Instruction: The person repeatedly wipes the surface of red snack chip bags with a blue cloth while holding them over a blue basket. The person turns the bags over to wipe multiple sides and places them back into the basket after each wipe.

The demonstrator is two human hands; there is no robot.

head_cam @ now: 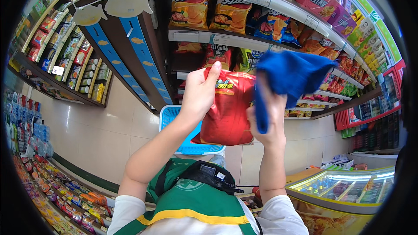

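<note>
My left hand [200, 93] grips the upper left corner of a red snack bag [228, 114], its thumb on top. The bag hangs in front of the shelves, over a light blue plastic basket [169, 114] that it partly hides. My right hand [272, 114] is at the bag's right side and holds a blue cloth [294, 73], which is blurred and flares up to the right. Whether the right fingers also grip the bag cannot be told.
Snack shelves [225, 37] stand ahead, with yellow chip bags [189, 11]. A dark shelf end panel [130, 45] with blue strips is at left. A glass-topped freezer [343, 186] stands lower right. More stocked shelves [65, 199] run lower left.
</note>
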